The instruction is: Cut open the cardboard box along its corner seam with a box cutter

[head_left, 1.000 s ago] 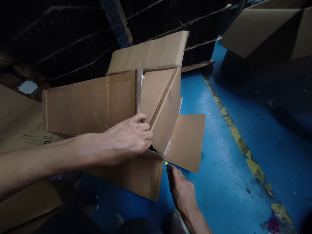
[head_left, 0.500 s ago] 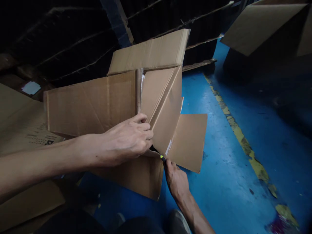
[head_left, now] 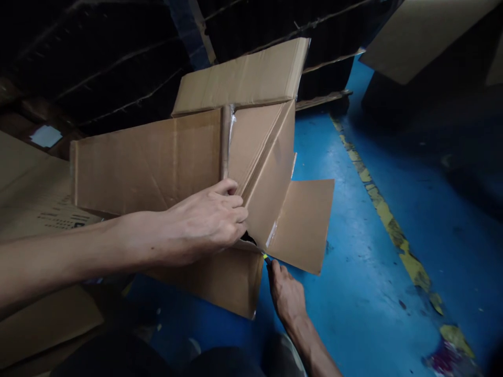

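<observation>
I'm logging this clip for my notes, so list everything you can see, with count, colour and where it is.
box: one, brown cardboard, opened out, centre, flaps spread over the floor
knife: one, yellow and black tip showing, at the box's lower seam
tape: one clear strip, on the flap near the knife
floor: blue, right and bottom
stripe: one, worn yellow, running along the floor at right
flat cardboard: brown, printed, far left
other box: one, brown, top right
left hand: one, pressing on the box at its fold
right hand: one, gripping the knife below the box
</observation>
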{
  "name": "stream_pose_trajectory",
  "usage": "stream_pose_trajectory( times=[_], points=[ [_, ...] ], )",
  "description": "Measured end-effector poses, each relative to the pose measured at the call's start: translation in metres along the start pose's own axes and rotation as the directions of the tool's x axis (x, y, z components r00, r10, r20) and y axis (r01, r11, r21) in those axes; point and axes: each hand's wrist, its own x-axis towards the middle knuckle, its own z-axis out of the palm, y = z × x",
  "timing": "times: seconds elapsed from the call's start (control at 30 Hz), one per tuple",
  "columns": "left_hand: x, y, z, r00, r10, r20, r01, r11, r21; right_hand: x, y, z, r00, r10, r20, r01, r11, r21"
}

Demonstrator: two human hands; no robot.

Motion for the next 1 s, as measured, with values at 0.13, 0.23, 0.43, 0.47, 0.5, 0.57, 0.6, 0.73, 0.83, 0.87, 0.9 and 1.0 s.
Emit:
stream_pose_trajectory(
  times=[0.13, 0.23, 0.43, 0.47, 0.5, 0.57, 0.6, 0.73, 0.83, 0.87, 0.9, 1.0],
  points=[
    [-0.001, -0.002, 0.001, 0.999, -0.004, -0.039, 0.004, 1.0, 0.016, 0.007, -0.009, -0.006, 1.0, 0.0, -0.015, 0.0, 1.0, -0.017],
    [-0.002, -0.001, 0.001, 0.999, -0.012, -0.036, 0.012, 1.0, -0.002, 0.004, 0.0, 0.007, 1.0, 0.029, 0.007, -0.029, 0.999, -0.027],
    [-0.002, -0.001, 0.003, 0.999, -0.018, -0.041, 0.017, 1.0, -0.022, -0.001, 0.017, 0.033, 0.999, 0.044, -0.001, -0.044, 0.999, 0.001],
    [-0.002, -0.001, 0.003, 0.999, -0.013, -0.047, 0.013, 1.0, -0.019, -0.001, 0.015, 0.032, 0.999, 0.04, 0.001, -0.04, 0.999, -0.004],
    [-0.002, -0.001, 0.003, 0.999, -0.01, -0.044, 0.009, 1.0, -0.022, 0.001, 0.013, 0.03, 0.999, 0.035, 0.005, -0.035, 0.999, -0.005],
    [-0.002, -0.001, 0.003, 0.999, -0.006, -0.038, 0.005, 1.0, -0.024, 0.005, 0.005, 0.025, 1.0, 0.025, -0.001, -0.025, 1.0, 0.002],
    [-0.002, -0.001, 0.003, 0.999, -0.008, -0.032, 0.007, 1.0, -0.019, 0.008, 0.001, 0.023, 1.0, 0.023, -0.014, -0.023, 1.0, 0.004],
    [-0.003, 0.0, 0.004, 1.0, -0.013, -0.021, 0.013, 1.0, 0.006, 0.02, -0.011, 0.019, 0.999, 0.026, -0.045, -0.026, 0.999, -0.019],
    [-0.003, 0.002, 0.004, 1.0, -0.011, -0.011, 0.012, 1.0, 0.005, 0.021, -0.006, 0.028, 0.999, 0.029, -0.044, -0.03, 0.999, -0.032],
    [-0.002, 0.002, 0.004, 1.0, -0.015, 0.005, 0.015, 1.0, 0.004, 0.02, -0.002, 0.033, 0.999, 0.029, -0.045, -0.031, 0.999, -0.037],
    [-0.001, 0.003, 0.003, 1.0, -0.02, 0.019, 0.02, 1.0, 0.002, 0.017, 0.004, 0.038, 0.999, 0.033, -0.042, -0.035, 0.998, -0.043],
    [0.001, 0.004, 0.0, 0.999, -0.042, 0.03, 0.041, 0.999, 0.009, 0.005, 0.024, 0.057, 0.996, 0.078, 0.034, -0.076, 0.996, -0.042]
  ],
)
